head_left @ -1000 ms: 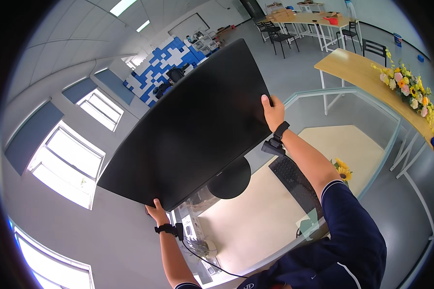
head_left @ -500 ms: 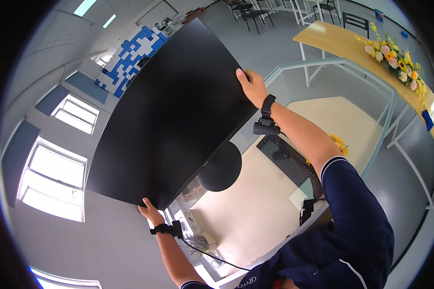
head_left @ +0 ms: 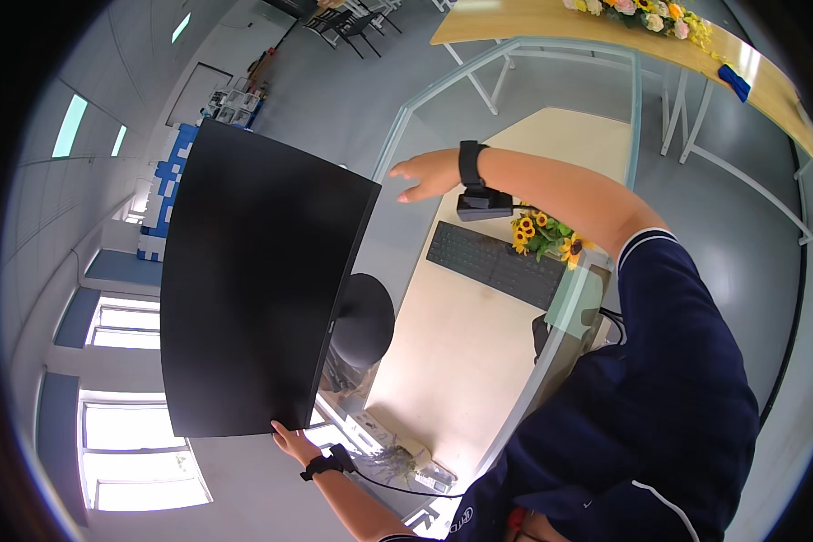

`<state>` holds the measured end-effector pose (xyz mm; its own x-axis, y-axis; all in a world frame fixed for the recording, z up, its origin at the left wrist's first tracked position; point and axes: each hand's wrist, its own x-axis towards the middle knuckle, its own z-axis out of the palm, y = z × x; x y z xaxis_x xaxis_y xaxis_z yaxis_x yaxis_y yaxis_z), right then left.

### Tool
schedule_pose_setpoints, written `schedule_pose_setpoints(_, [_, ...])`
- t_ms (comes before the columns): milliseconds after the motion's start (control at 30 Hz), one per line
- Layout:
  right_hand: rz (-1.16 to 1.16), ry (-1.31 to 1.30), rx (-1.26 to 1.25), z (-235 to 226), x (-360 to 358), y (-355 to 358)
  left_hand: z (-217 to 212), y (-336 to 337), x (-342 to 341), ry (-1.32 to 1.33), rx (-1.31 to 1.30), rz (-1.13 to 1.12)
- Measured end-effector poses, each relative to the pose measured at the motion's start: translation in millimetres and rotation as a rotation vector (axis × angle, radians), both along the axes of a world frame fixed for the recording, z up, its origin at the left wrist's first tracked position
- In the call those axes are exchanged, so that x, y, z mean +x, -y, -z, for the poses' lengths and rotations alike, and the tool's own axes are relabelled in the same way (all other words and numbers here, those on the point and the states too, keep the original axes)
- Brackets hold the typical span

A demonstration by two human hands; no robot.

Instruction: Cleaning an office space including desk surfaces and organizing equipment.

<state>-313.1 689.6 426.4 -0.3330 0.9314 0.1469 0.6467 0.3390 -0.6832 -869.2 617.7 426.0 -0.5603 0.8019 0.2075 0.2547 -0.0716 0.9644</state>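
A large black monitor (head_left: 253,280) stands at the left, its wide dark screen toward me and its round black base (head_left: 368,321) low at its right edge. My left hand (head_left: 294,443) grips the monitor's near lower corner, the thumb on the front and the other fingers partly hidden. Just off the far right corner, my right hand (head_left: 427,174) is in the air with thumb and fingers apart, holding nothing. Each wrist wears a black band with a small box. A black keyboard (head_left: 492,264) lies to the right of the base, below my right forearm.
Artificial sunflowers (head_left: 542,237) stand beside the keyboard. A glass rim (head_left: 393,135) borders the beige desk (head_left: 461,334). White boxes and a potted plant (head_left: 397,462) sit near my left forearm. A wooden table (head_left: 596,36) with a flower arrangement (head_left: 646,14) is at the far right.
My right hand has let go of the monitor's far side and come away from it. My left hand keeps its hold. The view has turned, and the monitor appears more upright and farther left.
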Motion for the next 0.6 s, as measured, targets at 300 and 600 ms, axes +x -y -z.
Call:
schedule_pose_setpoints(300, [-0.186,-0.639,-0.163,-1.1,89.2,228.5,13.6,26.7,-4.1,0.02,0.02,0.059])
schedule_pose_setpoints(600, [-0.057,-0.64,-0.542,61.1,81.2,315.3,25.4,77.2,32.3,0.041,-0.033,0.079])
